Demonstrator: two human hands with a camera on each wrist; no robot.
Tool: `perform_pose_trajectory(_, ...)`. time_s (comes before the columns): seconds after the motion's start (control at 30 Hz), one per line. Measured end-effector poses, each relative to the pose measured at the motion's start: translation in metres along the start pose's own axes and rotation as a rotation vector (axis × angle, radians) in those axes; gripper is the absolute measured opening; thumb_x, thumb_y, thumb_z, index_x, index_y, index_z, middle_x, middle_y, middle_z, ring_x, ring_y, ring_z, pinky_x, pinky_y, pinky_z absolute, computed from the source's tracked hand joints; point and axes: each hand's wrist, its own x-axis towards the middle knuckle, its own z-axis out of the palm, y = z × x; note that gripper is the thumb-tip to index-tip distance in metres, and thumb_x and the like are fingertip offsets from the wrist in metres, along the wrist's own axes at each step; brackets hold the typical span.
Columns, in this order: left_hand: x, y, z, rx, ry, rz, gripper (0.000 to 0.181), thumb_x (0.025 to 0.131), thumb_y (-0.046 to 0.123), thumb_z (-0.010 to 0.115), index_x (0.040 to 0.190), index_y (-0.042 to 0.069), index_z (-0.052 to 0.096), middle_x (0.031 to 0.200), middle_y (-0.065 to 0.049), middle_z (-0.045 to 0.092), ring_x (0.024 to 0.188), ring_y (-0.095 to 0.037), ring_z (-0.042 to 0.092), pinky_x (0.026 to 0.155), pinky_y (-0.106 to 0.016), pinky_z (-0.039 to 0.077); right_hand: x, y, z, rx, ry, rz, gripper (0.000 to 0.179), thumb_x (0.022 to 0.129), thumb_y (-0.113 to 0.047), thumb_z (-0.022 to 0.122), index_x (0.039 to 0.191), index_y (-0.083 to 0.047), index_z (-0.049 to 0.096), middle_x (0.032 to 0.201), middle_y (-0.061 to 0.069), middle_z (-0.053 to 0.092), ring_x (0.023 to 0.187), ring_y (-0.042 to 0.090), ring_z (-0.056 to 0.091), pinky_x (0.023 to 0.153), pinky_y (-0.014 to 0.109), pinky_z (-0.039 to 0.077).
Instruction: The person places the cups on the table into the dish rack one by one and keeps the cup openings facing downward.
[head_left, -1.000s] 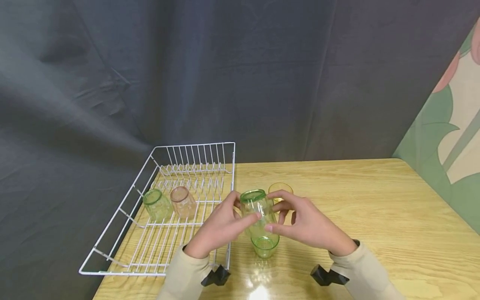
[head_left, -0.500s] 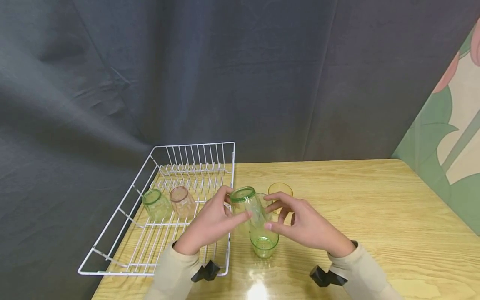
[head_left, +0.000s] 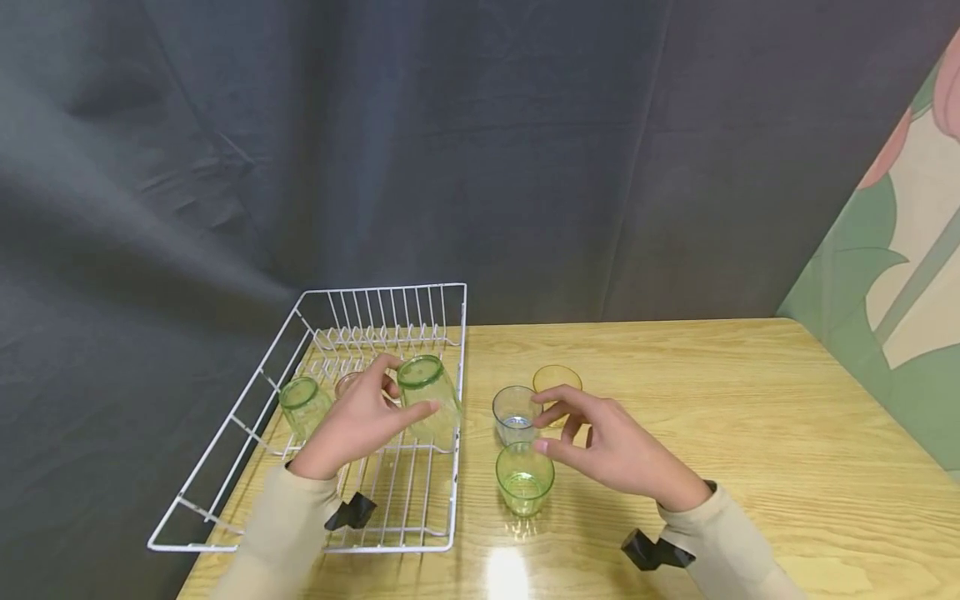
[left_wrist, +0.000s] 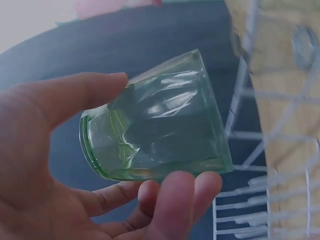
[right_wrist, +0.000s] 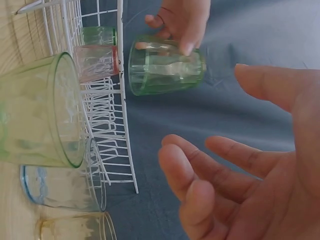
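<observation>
My left hand [head_left: 363, 417] grips a green glass [left_wrist: 160, 120] between thumb and fingers. It holds the glass bottom up, over the right part of the white wire dish rack [head_left: 455, 500]. My right hand [head_left: 600, 433] holds nothing, its fingers loosely bent beside the glasses on the table. Nearest to it are another green glass [head_left: 525, 479], a clear bluish glass [head_left: 517, 414] and a yellow glass [head_left: 557, 379], all standing mouth up. Inside the rack, a green glass [head_left: 303, 407] and a pink glass [right_wrist: 95, 64] sit upside down; the left hand mostly hides the pink one in the head view.
Upright wire dividers [head_left: 375, 337] line the back of the rack. A dark curtain [head_left: 480, 167] hangs behind the wooden table [head_left: 750, 417]. On the far right is a wall with a floral pattern [head_left: 922, 250].
My left hand has carried the upside-down green glass left, away from the right hand and over the rack, uncovering the clear bluish glass. The right hand has stayed almost still.
</observation>
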Motion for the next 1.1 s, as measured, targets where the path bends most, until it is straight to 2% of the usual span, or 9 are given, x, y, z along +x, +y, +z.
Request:
perform_pose_trajectory(0.07, 0.004, -0.006, -0.003, 0.039, -0.008, -0.004, 0.080, 0.083, 0.054, 0.076, 0.139, 0.006, 0.045, 0.097, -0.006, 0.058, 0.082, -0.020, 0.051, 0.077, -0.038, 0.043, 0.000, 0.001, 0.000, 0.001, -0.003, 0.000, 0.044, 0.092, -0.037, 0.073, 0.130, -0.018, 0.059, 0.108, -0.006, 0.072, 0.076, 0.008, 0.060, 0.055, 0.025, 0.049)
perform_pose_trajectory(0.17, 0.011, -0.013, -0.004, 0.053, -0.036, -0.016, 0.081, 0.083, 0.051, 0.077, 0.140, 0.004, 0.044, 0.092, -0.007, 0.057, 0.072, -0.018, 0.051, 0.068, -0.034, 0.044, 0.000, 0.004, 0.002, -0.007, -0.003, 0.004, 0.043, 0.093, -0.037, 0.072, 0.129, -0.018, 0.060, 0.107, -0.005, 0.073, 0.077, 0.008, 0.059, 0.055, 0.025, 0.049)
perform_pose_trajectory(0.27, 0.019, -0.021, -0.002, 0.088, -0.056, -0.039, 0.082, 0.082, 0.051, 0.078, 0.141, 0.005, 0.045, 0.089, -0.006, 0.059, 0.072, -0.018, 0.054, 0.065, -0.034, 0.045, 0.000, 0.007, 0.003, -0.026, -0.005, 0.007, 0.040, 0.093, -0.035, 0.072, 0.127, -0.018, 0.061, 0.106, -0.004, 0.073, 0.076, 0.008, 0.058, 0.056, 0.025, 0.048)
perform_pose_trajectory(0.37, 0.026, -0.028, 0.002, 0.157, -0.065, -0.064, 0.082, 0.081, 0.053, 0.077, 0.140, 0.006, 0.047, 0.090, -0.007, 0.063, 0.085, -0.025, 0.060, 0.073, -0.042, 0.050, 0.000, 0.009, 0.005, -0.043, -0.010, 0.011, 0.036, 0.092, -0.034, 0.073, 0.124, -0.018, 0.063, 0.103, -0.005, 0.073, 0.076, 0.007, 0.058, 0.059, 0.025, 0.048)
perform_pose_trajectory(0.47, 0.030, -0.035, 0.007, 0.218, -0.065, -0.087, 0.084, 0.081, 0.055, 0.076, 0.142, 0.005, 0.047, 0.108, -0.015, 0.068, 0.110, -0.040, 0.057, 0.090, -0.058, 0.048, 0.000, 0.010, 0.007, -0.052, -0.018, 0.013, 0.035, 0.092, -0.033, 0.073, 0.122, -0.018, 0.064, 0.102, -0.007, 0.073, 0.075, 0.007, 0.058, 0.061, 0.025, 0.049)
perform_pose_trajectory(0.57, 0.034, -0.041, 0.011, 0.258, -0.060, -0.110, 0.087, 0.080, 0.055, 0.077, 0.143, 0.003, 0.046, 0.130, -0.022, 0.062, 0.126, -0.049, 0.048, 0.099, -0.068, 0.040, 0.000, 0.011, 0.008, -0.062, -0.028, 0.014, 0.034, 0.092, -0.034, 0.073, 0.121, -0.019, 0.064, 0.101, -0.007, 0.072, 0.074, 0.006, 0.058, 0.062, 0.025, 0.049)
perform_pose_trajectory(0.7, 0.036, -0.046, 0.016, 0.290, -0.053, -0.124, 0.088, 0.079, 0.052, 0.079, 0.142, 0.000, 0.047, 0.134, -0.024, 0.059, 0.123, -0.050, 0.049, 0.097, -0.068, 0.042, 0.000, 0.012, 0.009, -0.076, -0.039, 0.009, 0.033, 0.092, -0.035, 0.073, 0.120, -0.020, 0.065, 0.099, -0.006, 0.072, 0.072, 0.004, 0.059, 0.062, 0.024, 0.049)
perform_pose_trajectory(0.97, 0.037, -0.047, 0.022, 0.337, -0.059, -0.113, 0.085, 0.077, 0.043, 0.083, 0.140, -0.002, 0.047, 0.124, -0.020, 0.065, 0.109, -0.043, 0.058, 0.088, -0.060, 0.049, 0.000, 0.014, 0.009, -0.096, -0.072, 0.013, 0.027, 0.091, -0.032, 0.075, 0.111, -0.016, 0.068, 0.087, -0.013, 0.067, 0.069, 0.005, 0.058, 0.060, 0.024, 0.049)
perform_pose_trajectory(1.1, 0.037, -0.048, 0.023, 0.376, -0.053, -0.107, 0.087, 0.076, 0.042, 0.084, 0.139, -0.005, 0.046, 0.122, -0.022, 0.065, 0.111, -0.043, 0.055, 0.090, -0.060, 0.048, 0.000, 0.016, 0.011, -0.120, -0.078, 0.032, 0.026, 0.090, -0.034, 0.075, 0.106, -0.015, 0.068, 0.082, -0.014, 0.064, 0.067, 0.007, 0.057, 0.061, 0.024, 0.048)
